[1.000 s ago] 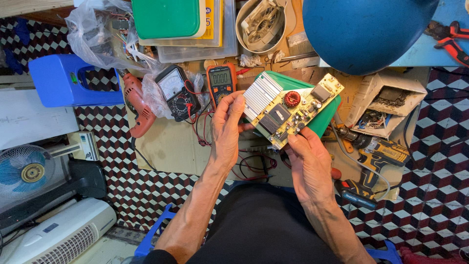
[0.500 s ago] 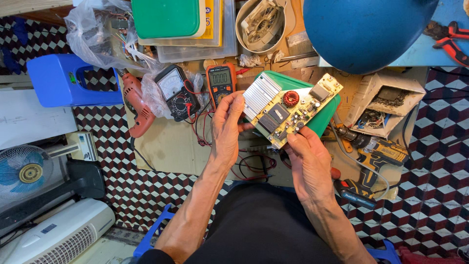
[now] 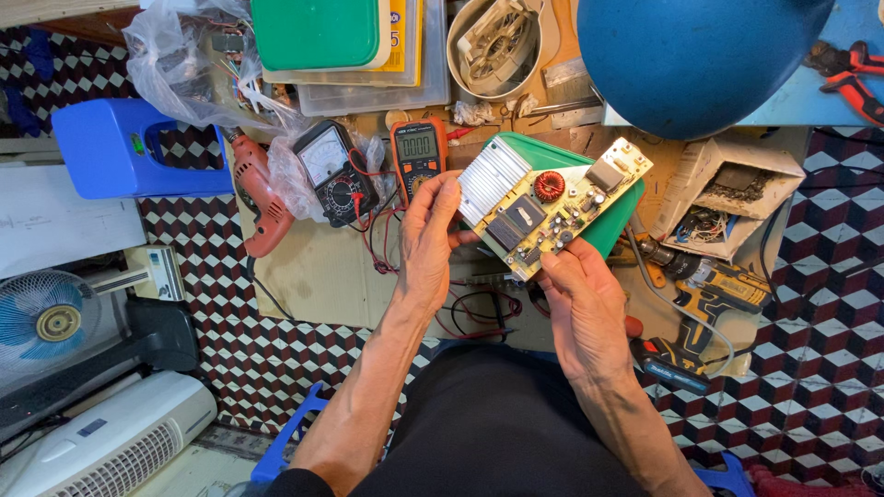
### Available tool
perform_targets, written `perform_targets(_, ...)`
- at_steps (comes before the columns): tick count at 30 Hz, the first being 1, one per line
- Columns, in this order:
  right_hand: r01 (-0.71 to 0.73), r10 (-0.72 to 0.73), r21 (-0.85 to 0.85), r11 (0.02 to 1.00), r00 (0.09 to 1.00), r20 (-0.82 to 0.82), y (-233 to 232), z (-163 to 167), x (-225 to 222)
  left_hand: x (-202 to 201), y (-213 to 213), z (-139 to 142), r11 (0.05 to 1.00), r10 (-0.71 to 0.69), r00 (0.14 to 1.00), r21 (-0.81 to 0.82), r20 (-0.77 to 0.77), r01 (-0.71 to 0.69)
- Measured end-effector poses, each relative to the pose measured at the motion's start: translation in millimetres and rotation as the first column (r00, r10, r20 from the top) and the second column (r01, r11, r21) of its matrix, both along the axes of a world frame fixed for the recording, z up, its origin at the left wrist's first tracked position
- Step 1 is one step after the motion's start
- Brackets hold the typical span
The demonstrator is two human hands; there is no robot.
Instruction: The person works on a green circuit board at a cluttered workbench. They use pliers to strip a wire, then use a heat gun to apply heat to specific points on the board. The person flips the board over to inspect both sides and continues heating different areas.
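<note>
Circuit board (image 3: 551, 206) unmoved since earlier, between left hand (image 3: 428, 244) and right hand (image 3: 582, 304).

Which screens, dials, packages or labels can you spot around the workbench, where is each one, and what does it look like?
Digital meter: above the left hand, upright, orange case, grey screen.
Dial meter: left of it, black, white needle face, partly in clear plastic.
Cardboard box: right of the circuit board, torn open, brown and white.
Yellow package: top, under a green lid.
</note>
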State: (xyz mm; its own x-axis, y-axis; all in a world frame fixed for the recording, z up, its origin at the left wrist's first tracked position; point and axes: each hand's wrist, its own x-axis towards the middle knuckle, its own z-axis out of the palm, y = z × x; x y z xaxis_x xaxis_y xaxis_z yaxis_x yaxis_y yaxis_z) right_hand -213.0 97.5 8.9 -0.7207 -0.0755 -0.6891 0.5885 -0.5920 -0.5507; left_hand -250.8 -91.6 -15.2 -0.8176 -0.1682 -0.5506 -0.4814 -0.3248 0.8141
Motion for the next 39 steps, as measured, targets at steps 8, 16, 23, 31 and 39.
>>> perform_targets(8,0.013,-0.014,-0.066,0.998,1.000,-0.010,-2,10,-2,-1,-1,-2,0.999,0.005,1.000,0.033,0.016,-0.006)
perform_targets(16,0.013,-0.014,-0.079,0.997,1.000,-0.010,-1,11,-3,-1,-2,-3,0.999,0.009,0.999,0.042,0.031,-0.010)
perform_targets(23,0.023,-0.024,-0.082,0.996,1.000,-0.009,-1,7,0,0,0,-4,0.999,0.024,0.999,0.033,0.022,-0.025)
perform_targets(31,0.000,0.000,-0.005,1.000,1.000,-0.020,3,4,2,0,0,-2,1.000,0.000,1.000,0.008,-0.008,0.000)
perform_targets(39,-0.076,0.086,0.152,0.985,0.995,-0.060,3,9,-2,-1,0,0,1.000,0.002,1.000,0.001,-0.003,-0.002)
